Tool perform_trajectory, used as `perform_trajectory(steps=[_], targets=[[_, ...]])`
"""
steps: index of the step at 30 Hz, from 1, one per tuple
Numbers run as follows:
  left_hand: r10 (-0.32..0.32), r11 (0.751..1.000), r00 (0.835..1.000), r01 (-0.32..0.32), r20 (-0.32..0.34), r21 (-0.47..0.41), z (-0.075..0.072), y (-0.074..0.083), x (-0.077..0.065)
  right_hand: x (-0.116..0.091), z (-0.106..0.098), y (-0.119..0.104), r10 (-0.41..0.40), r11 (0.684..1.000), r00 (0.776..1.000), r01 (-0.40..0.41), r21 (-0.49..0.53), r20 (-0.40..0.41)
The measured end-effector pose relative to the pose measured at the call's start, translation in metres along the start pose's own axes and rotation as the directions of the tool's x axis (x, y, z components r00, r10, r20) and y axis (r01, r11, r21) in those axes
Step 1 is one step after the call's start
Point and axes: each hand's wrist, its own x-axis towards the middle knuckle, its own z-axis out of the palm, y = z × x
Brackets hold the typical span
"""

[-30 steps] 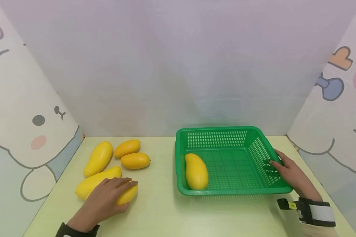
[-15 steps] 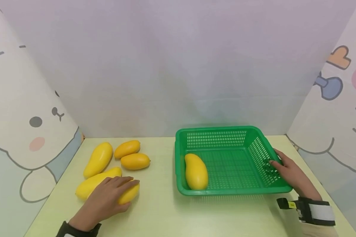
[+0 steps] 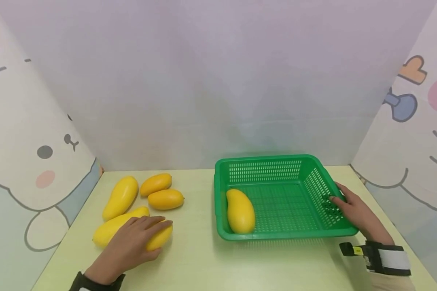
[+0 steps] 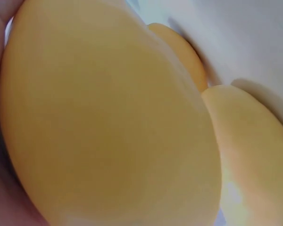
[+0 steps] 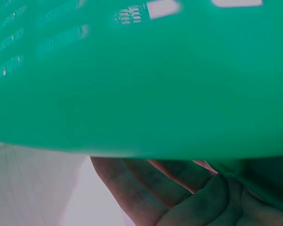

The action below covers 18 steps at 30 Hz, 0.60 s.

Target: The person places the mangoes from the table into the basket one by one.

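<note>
My left hand (image 3: 132,244) curls over a large yellow mango (image 3: 161,237) at the front left of the table. That mango fills much of the left wrist view, with part of the hand along its left side. My right hand (image 3: 358,212) grips the right side rim of a green plastic basket (image 3: 287,234), thumb over the inner wall. In the right wrist view the curled fingers (image 5: 151,188) show below the basket's edge. One yellow mango (image 3: 241,212) lies inside the basket, against its left wall.
Beside my left hand lies another large yellow mango (image 3: 111,231), with a third (image 3: 121,198) behind it. Two smaller orange-yellow mangoes (image 3: 155,184) lie further back. A pale wall (image 3: 189,101) closes off the table's back edge, and cartoon-printed panels (image 3: 25,133) stand at both sides.
My left hand and the mango under it have shifted very slightly to the right. My right hand keeps its hold on the basket, and the other mangoes stay put.
</note>
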Motion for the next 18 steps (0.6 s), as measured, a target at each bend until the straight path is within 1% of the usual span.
perform_trajectory(steps=[5,9,12,18], targets=[[0.019,1.0,1.0,-0.019,-0.024,0.004,-0.005,0.002,0.003,0.001,0.0,0.0,-0.001,1.0,1.0,0.001,-0.004,0.002],[0.05,0.999,0.997,-0.049,-0.058,0.009,-0.006,0.003,0.007,0.001,-0.001,0.0,-0.009,1.0,1.0,0.009,-0.006,0.001],[0.061,0.998,0.995,-0.061,-0.074,0.005,-0.006,0.004,0.009,0.001,-0.001,0.0,-0.008,1.0,1.0,0.008,0.003,0.003],[0.08,0.997,0.993,-0.081,-0.086,-0.009,-0.006,0.006,0.013,0.001,-0.001,0.002,-0.006,1.0,1.0,0.005,0.006,0.001]])
